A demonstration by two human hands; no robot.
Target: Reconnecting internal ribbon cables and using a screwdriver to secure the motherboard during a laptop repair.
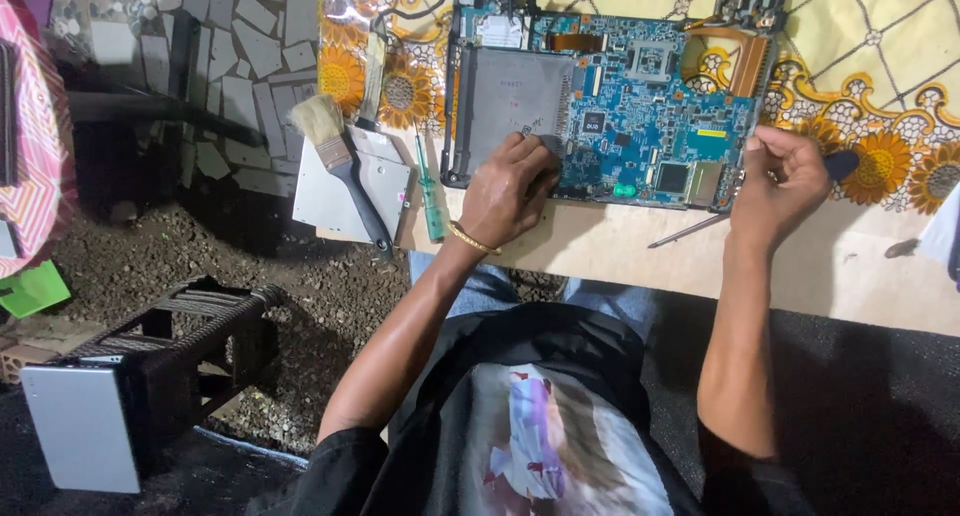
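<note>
The person's left hand [508, 191] lies just left of the frame's centre, palm down, its fingers curled loosely and pressing on the lower edge of a blue circuit board [640, 116]; it grips nothing, only bears down where the board meets a grey metal plate [512, 96]. A thin gold bangle [472, 240] circles that wrist. The right hand [778, 184], right of centre, is bunched at the board's lower right corner with its fingers curled inward (whether they pinch the board's edge or something small cannot be told). The two hands are well apart, one at each end of the board's near side.

The board itself lies flat in the upper middle of the frame on a table [620, 251] covered by a yellow cloth with a sunflower pattern [880, 166]. A thin metal rod [688, 231] lies on the table just below the right hand. Left of the left hand rests a green-handled screwdriver [430, 191], and further left a paintbrush [340, 161] lies across a flat grey drive [345, 191]. In the lower left of the frame stands a dark frame [190, 346] with a grey panel [80, 441] against it
</note>
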